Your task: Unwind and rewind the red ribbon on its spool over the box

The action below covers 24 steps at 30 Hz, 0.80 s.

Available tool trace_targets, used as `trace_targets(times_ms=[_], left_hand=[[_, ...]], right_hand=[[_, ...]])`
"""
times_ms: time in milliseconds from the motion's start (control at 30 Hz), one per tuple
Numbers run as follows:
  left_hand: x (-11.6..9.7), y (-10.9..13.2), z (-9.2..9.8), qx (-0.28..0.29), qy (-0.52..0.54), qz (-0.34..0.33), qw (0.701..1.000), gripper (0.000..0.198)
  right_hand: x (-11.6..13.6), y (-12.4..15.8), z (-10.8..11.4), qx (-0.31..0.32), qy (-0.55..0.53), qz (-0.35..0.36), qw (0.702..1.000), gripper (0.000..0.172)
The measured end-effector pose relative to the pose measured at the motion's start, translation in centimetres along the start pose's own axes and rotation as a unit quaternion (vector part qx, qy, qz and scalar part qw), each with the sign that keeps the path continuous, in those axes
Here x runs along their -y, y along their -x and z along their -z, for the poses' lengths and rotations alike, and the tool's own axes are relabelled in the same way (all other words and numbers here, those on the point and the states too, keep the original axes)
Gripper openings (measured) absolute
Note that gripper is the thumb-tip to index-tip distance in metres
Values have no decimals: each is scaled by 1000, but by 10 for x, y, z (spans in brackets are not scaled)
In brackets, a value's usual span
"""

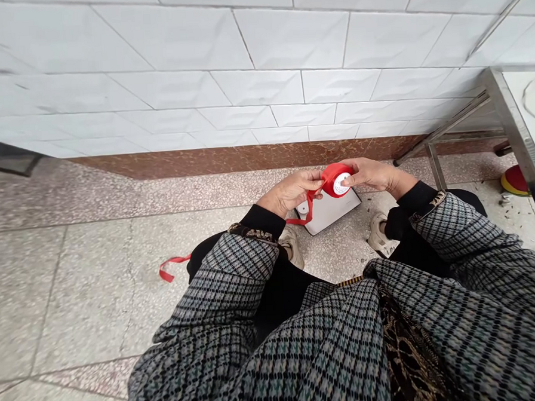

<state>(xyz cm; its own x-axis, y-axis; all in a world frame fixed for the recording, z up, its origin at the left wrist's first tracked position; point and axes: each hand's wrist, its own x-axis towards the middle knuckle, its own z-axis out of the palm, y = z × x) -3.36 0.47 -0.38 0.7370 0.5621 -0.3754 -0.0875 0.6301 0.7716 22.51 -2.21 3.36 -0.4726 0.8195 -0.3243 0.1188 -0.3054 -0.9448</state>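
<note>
Between my hands is a spool of red ribbon [333,174] with a white label on its side. My right hand [368,174] grips the spool from the right, thumb on the label. On its left side my left hand [297,190] pinches the ribbon close to the spool, and a loose length of red ribbon [309,213] hangs below the fingers. Farther left, a ribbon end [171,268] shows over the floor beside my knee. Under my hands lies a flat white box-like thing [333,212] with dark edges, with a small white round piece [302,208] partly hidden on it.
A white tiled wall [270,89] with a brown skirting stands ahead. At right is a metal-framed table [509,116]. A red and yellow round object [515,180] lies beneath it, with small dark scraps on the speckled floor. My shoes [379,233] flank the white box-like thing.
</note>
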Motion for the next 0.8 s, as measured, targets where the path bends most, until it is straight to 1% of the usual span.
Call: trace_targets(times_ms=[67,133,200,267,333,400,433,533,600,700,800], left_hand=[[3,2,-3,-4,-33,40,999,22],[5,3,-7,-6,-55,62,997,19],[5,3,-13,-14,-65,51,996,18],[4,3,-19,-46,-68,7,997,21],[2,3,-24,-96,-74,-44,992,23],[1,4,-27,-121,-82,-71,987,13],[0,4,-28,-120,-79,-75,987,8],[-1,7,-31,-97,-39,-71,992,18],[-1,8,-31,-95,-24,-75,992,19],[-3,7,-29,-92,-60,-81,991,15],[-3,3,-25,-99,-94,-79,988,16]], right_hand=[[2,0,6,3,131,12,991,47],[1,0,10,7,240,22,970,42],[-1,0,13,-7,282,33,959,40],[-3,1,18,-49,275,43,959,43],[-2,2,24,-83,263,35,961,46],[0,4,30,-100,258,15,961,47],[1,4,33,-104,254,7,961,47],[4,5,36,-116,227,3,967,48],[5,6,35,-118,193,14,974,49],[6,7,32,-107,147,26,983,49],[7,9,29,-104,135,22,985,51]])
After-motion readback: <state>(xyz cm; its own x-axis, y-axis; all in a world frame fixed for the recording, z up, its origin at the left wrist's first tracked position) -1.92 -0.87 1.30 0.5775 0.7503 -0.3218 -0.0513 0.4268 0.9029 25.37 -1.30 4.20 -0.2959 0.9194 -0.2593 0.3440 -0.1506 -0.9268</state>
